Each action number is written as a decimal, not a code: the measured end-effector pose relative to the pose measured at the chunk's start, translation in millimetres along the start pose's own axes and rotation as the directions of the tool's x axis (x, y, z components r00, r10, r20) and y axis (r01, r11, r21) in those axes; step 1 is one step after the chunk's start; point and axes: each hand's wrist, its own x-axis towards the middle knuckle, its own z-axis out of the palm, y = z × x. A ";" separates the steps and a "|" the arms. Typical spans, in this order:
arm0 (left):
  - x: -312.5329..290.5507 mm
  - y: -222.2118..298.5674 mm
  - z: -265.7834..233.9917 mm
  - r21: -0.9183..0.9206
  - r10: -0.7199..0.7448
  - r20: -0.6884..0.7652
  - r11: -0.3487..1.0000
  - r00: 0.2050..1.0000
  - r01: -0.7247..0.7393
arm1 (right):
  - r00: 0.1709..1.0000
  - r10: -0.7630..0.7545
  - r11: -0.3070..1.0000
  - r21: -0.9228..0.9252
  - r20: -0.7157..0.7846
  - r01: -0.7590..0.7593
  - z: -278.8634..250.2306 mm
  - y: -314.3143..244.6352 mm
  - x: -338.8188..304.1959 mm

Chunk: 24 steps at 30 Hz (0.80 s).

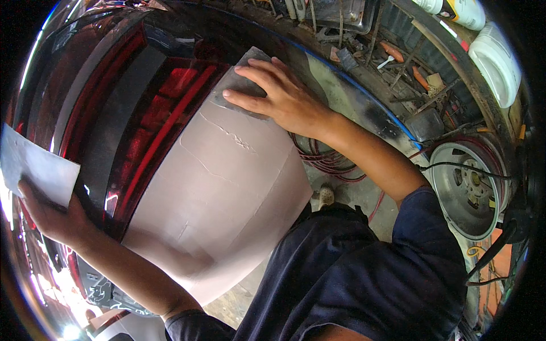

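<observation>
My right hand (281, 99) presses a thin grey rectangular sheet (226, 86) against the far end of a car body panel (227, 165). Its fingers lie spread over the sheet, and the thumb is hidden. Pale pinkish-beige coating covers the panel, with thin raised ridges and a small rough patch near the sheet. At the far left, my left hand (54, 219) holds a light silvery flat plate (40, 165) by its lower edge, in front of the car's dark, shiny body. The fingers behind that plate are mostly out of sight.
A red tail light (165, 108) borders the coated panel. To the right are a wheel rim (466, 190), coiled dark red hose (327, 162) and a blue hose (364, 85) on the floor. White plastic bottles (495, 62) stand at the upper right above scattered scraps and tools.
</observation>
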 end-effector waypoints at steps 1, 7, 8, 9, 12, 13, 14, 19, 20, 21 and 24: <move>0.6 -2.2 -1.2 -0.045 -0.032 -0.011 0.998 0.999 0.031 | 1.000 0.008 1.000 0.003 0.005 -0.008 0.0 -1.3 1.1; -0.9 3.8 1.3 0.076 0.086 0.005 0.993 0.996 -0.086 | 1.000 -0.011 1.000 -0.004 0.000 0.011 2.4 -1.7 4.9; -2.2 8.8 4.3 0.133 0.134 0.022 0.982 0.991 -0.136 | 1.000 -0.009 1.000 -0.003 0.009 0.009 4.6 -1.6 4.5; -3.0 8.6 4.1 0.173 0.159 0.031 0.971 0.987 -0.162 | 1.000 -0.007 1.000 -0.003 0.018 0.007 6.7 -1.8 3.9; -0.7 4.2 0.6 0.228 0.188 0.061 0.953 0.980 -0.197 | 0.996 0.011 1.000 0.013 0.085 -0.012 3.7 -4.6 1.2; -0.8 2.2 -0.6 0.243 0.193 0.068 0.948 0.979 -0.204 | 0.993 0.019 1.000 0.021 0.116 -0.021 0.8 -6.4 -1.0; -1.3 0.5 -1.4 0.255 0.198 0.074 0.944 0.978 -0.210 | 0.990 0.014 1.000 0.021 0.142 -0.017 -1.8 -8.0 -3.9; -2.4 -5.7 -3.0 0.314 0.222 0.105 0.917 0.969 -0.244 | 0.970 0.022 1.000 -0.001 0.241 -0.022 -19.2 -22.9 -31.8; -2.2 -7.6 -3.0 0.326 0.226 0.110 0.912 0.968 -0.250 | 0.967 0.036 0.999 -0.011 0.251 -0.035 -23.1 -28.7 -39.7; -1.4 -8.5 -2.9 0.331 0.233 0.116 0.907 0.965 -0.259 | 0.964 0.055 0.998 -0.008 0.260 -0.055 -28.4 -34.4 -48.7; 0.2 -12.5 -6.6 0.375 0.253 0.138 0.881 0.958 -0.287 | 0.960 0.093 0.995 0.011 0.264 -0.100 -32.7 -50.1 -77.2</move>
